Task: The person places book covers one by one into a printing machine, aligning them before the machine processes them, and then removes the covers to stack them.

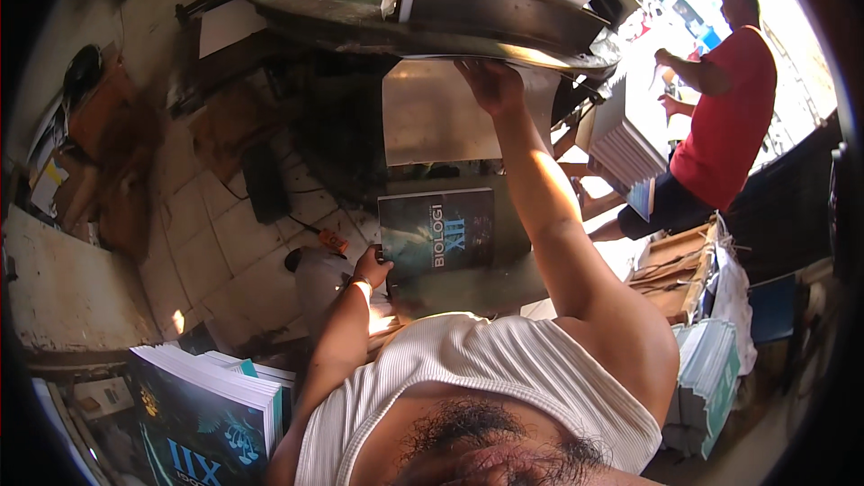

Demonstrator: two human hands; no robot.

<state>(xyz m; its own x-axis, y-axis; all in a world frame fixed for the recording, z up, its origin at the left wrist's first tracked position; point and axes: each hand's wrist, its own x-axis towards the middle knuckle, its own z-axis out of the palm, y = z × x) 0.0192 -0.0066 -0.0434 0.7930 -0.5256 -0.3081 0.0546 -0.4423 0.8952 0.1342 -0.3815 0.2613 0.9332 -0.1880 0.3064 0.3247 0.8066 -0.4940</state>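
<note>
A dark book [468, 238] with a teal and white printed cover lies flat on the machine's grey table [432, 292]. My left hand [370, 267] is at the book's near left corner, its fingers curled by a small black part; what exactly they grip is too small to make out. Farther off, my right hand [493, 83] reaches to a shiny metal plate [427, 112] just under the machine's front rim. Its fingers are stretched out and apart, and nothing shows in them. Some of its fingertips are hard to see against the rim.
A stack of similar books [207, 396] stands close at my left. Another person [729, 108] in a red shirt works at the right beside a tall stack of books [625, 139]. More books [706, 378] lie near my right elbow. A cable and black box [263, 182] sit on the tiled floor.
</note>
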